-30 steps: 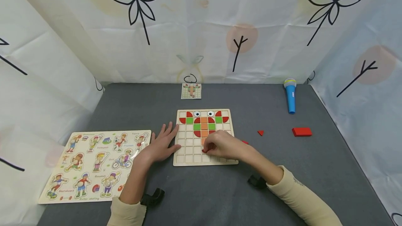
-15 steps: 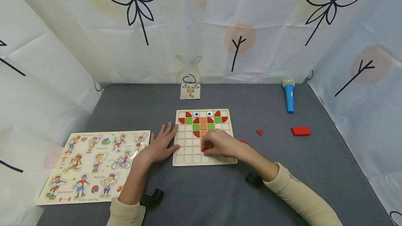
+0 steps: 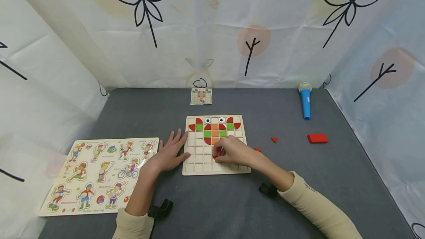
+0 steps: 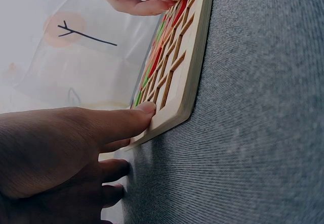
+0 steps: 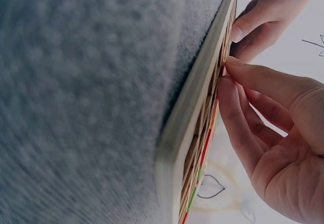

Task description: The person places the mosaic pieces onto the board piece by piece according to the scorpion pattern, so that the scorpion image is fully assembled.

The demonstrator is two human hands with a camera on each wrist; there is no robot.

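A wooden grid board lies on the grey table, with red, green and orange tiles and two eye tiles set in its upper cells. My right hand is over the lower middle of the board, thumb and fingertips pinching a small red piece at the cells below the orange column. Fingers mostly cover that piece, so its full shape is hidden. Spread out along the board's left side, my left hand has straight fingers; in the left wrist view its thumb presses on the board's rim.
Left of the board lies a puzzle board with sports figures. A small pattern card sits behind. To the right are a red triangle, a red block, a blue toy microphone and a red piece near the right forearm.
The red piece, more visible half a second ago, has shifted slightly up and left under my right fingertips. My left hand stays in place.
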